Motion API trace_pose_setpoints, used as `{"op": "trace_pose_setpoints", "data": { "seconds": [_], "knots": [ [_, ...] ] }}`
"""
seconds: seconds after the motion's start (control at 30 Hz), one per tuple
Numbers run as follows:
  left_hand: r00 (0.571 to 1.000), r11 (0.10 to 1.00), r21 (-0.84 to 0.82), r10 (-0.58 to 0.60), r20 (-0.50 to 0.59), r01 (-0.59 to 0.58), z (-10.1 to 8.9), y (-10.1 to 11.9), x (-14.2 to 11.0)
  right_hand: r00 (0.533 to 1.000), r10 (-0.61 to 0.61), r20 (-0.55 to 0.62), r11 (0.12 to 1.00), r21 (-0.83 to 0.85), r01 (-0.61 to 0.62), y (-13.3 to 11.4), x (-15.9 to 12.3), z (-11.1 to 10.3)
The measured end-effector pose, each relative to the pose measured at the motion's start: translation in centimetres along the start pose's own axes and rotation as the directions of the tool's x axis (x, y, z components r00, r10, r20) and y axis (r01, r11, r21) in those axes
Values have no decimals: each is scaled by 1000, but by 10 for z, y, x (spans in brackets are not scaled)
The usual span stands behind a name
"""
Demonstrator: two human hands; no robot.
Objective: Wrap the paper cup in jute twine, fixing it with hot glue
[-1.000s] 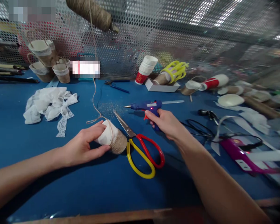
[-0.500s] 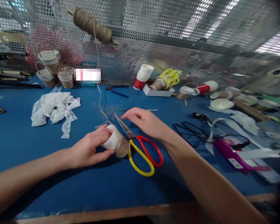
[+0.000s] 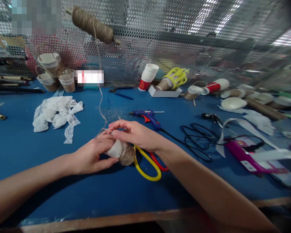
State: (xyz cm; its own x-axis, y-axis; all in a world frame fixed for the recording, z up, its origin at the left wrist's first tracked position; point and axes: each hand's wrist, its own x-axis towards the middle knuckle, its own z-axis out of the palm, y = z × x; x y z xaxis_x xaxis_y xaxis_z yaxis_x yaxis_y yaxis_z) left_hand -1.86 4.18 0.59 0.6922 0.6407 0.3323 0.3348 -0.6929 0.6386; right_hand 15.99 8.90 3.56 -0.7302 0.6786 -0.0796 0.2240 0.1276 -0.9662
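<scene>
My left hand [image 3: 89, 154] is wrapped round a small paper cup [image 3: 126, 155] lying tilted on the table, its lower part covered in brown twine and its upper part white. My right hand [image 3: 138, 135] is over the cup's rim, thumb and fingers pinched on the twine [image 3: 101, 106] beside my left fingertips. That strand runs up to a twine spool [image 3: 92, 25] hung on the mesh. Under my right wrist lie scissors, with the yellow handle loop [image 3: 149, 178] and part of the red one showing; their blades are hidden.
A blue glue gun [image 3: 147, 115] lies beyond my right hand, its black cable trailing right. White lace [image 3: 54, 111] is heaped at left. Finished-looking little buckets [image 3: 68, 82], stacked paper cups [image 3: 149, 76] and pliers [image 3: 122, 92] stand or lie along the back. A purple box [image 3: 242, 158] sits at right.
My right hand has moved left from above the scissors to the cup's rim and pinched the twine there. The glue gun has come into view; the scissor blades are now covered.
</scene>
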Motion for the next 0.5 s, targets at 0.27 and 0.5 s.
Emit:
{"op": "trace_pose_setpoints", "data": {
  "seconds": [0.27,0.5],
  "knots": [
    [985,958,-229,-171,32,174,-3,0,1,965,13,-261,987,156,29,3,-10,-1],
    [937,847,-408,-342,71,340,-2,-1,-1,878,14,-479,999,37,5,0,-32,2]
  ]
}}
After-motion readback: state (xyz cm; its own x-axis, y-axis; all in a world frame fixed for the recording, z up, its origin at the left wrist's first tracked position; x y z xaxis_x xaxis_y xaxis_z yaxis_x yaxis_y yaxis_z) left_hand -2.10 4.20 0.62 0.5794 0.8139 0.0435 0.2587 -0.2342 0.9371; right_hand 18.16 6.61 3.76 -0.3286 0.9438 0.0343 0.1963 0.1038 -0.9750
